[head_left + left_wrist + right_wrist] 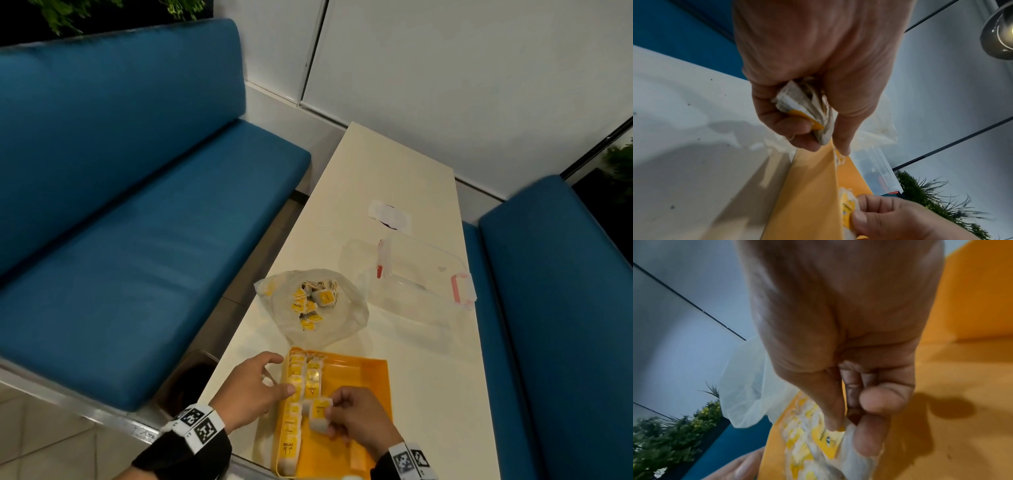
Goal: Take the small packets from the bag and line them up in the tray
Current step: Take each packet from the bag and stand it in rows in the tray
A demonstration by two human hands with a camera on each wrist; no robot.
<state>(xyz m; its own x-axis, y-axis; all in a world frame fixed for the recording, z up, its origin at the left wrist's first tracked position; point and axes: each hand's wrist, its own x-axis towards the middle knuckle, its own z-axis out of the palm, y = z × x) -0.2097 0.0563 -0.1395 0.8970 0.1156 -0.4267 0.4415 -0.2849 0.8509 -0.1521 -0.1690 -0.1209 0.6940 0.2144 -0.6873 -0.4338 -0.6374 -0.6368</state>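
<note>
An orange tray (363,380) lies at the near end of the table, with two rows of yellow-and-white packets (295,394) along its left side. My right hand (329,413) pinches one packet (319,409) between thumb and fingers over the second row; the same packet (830,446) shows in the right wrist view. My left hand (284,374) sits at the tray's left rim. In the left wrist view its curled fingers (797,129) hold a bunch of packets (803,107) against the palm. The open clear bag (342,318) beyond the tray holds more packets.
A clear plastic box (418,270) with red latches stands right of the bag, and a white paper scrap (388,214) lies farther back. Blue benches (137,222) flank the narrow white table (428,377).
</note>
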